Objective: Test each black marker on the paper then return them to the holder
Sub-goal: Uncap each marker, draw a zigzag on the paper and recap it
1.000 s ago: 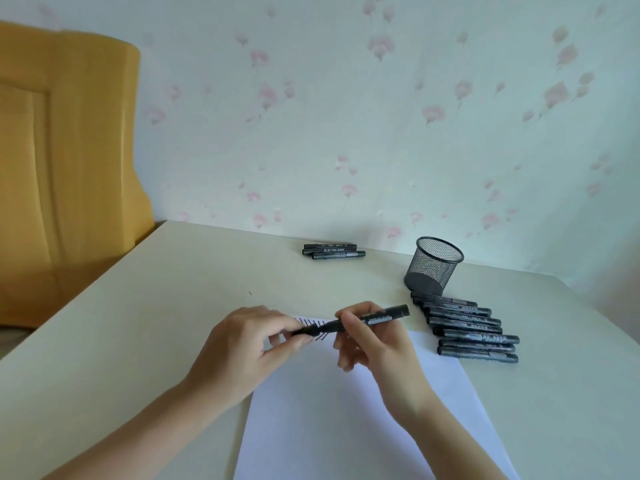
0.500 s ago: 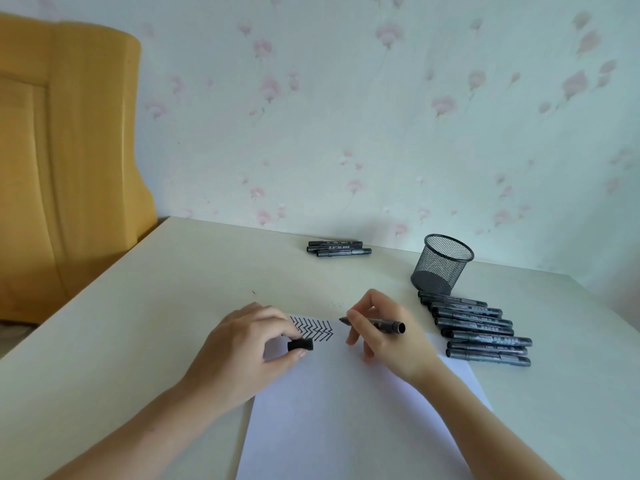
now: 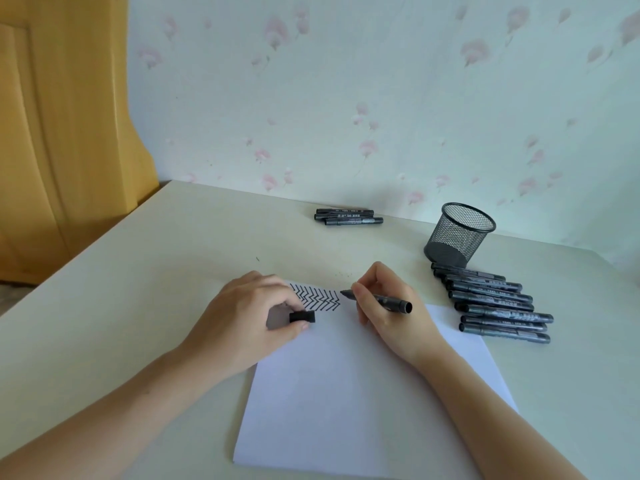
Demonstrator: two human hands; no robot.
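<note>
My right hand [image 3: 388, 313] grips an uncapped black marker [image 3: 381, 300], its tip pointing left at the top of the white paper [image 3: 363, 393], just right of a row of black chevron marks [image 3: 316, 298]. My left hand [image 3: 242, 317] rests on the paper's top left corner and pinches the marker's black cap [image 3: 302, 317]. A row of several capped black markers [image 3: 498, 306] lies to the right of the paper. Three more markers [image 3: 348, 216] lie at the back near the wall. The black mesh holder [image 3: 457, 235] stands upright behind the row.
The cream table [image 3: 138, 289] meets a flowered wall at the back. A yellow wooden panel [image 3: 62, 133] stands beyond the table's left edge. The table's right edge runs close to the marker row.
The cap came off the marker: my left hand now holds it apart. My right hand turned the marker and lowered its tip to the paper beside the chevron marks.
</note>
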